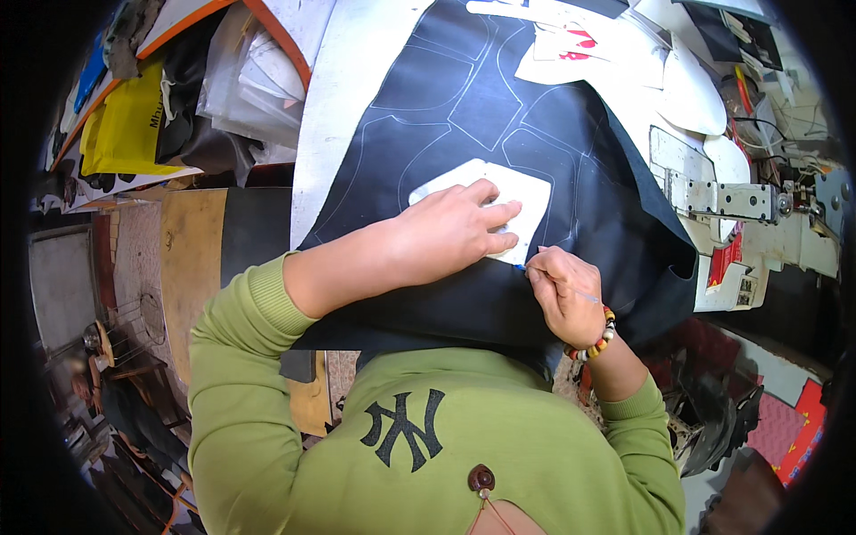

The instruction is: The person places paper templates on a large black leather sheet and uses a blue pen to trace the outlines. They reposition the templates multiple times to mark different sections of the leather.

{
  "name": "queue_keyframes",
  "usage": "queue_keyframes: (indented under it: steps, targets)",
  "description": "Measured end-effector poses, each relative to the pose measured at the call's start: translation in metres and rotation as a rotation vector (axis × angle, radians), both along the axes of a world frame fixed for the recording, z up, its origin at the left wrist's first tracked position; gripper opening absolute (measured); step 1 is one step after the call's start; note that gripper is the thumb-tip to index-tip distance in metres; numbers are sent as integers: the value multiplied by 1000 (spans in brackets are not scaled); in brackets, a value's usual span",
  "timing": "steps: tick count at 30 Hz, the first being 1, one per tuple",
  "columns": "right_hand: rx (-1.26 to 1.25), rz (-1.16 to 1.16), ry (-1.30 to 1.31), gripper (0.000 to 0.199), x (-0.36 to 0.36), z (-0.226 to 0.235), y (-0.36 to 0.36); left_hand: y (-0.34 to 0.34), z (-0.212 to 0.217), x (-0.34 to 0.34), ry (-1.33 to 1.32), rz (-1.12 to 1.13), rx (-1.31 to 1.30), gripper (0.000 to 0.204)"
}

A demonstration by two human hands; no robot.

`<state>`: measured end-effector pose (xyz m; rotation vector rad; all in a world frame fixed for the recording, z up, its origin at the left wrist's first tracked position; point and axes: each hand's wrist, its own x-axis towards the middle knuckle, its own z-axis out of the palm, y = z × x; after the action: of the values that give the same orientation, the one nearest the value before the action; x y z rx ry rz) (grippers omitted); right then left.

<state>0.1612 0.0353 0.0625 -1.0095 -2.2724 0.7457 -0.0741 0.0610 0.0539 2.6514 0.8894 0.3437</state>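
Note:
A large sheet of black leather-like material (419,312) lies over the white table, with several pale outlines drawn on its far part. On it rests a white flat template (532,198) with angled edges. My left hand (459,223) presses down on the template, its fingers spread. At the template's near right corner, my right hand (568,294) pinches a slim pen (521,267) with a blue tip end. The pen's point meets the sheet beside the template's edge, though the exact contact is too small to make out. A beaded bracelet circles my right wrist.
White pattern pieces (691,89) and papers are piled at the far right. A metal machine arm (731,198) juts in from the right. On the left, a shelf with an orange edge holds a yellow bag (125,134) and clear plastic bags (254,85). The black sheet's right edge curls up.

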Motion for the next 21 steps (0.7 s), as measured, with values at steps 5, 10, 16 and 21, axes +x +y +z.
queue_keyframes:
  steps: [5, 10, 16, 21]
  targets:
    - [-8, -3, 22, 9, 7, -4, 0, -18, -4, 9, 3, 59, 41, 40]
    - [-21, -3, 55, 11, 10, -6, 1, -33, -7, 17, -17, 106, 70, 41]
    - [-35, 4, 82, 11, 12, -9, 3, -49, -6, 27, 22, 192, 60, 44]
    - [-55, 6, 90, 12, 13, -7, 6, -65, -5, 42, 83, 266, 92, 47]
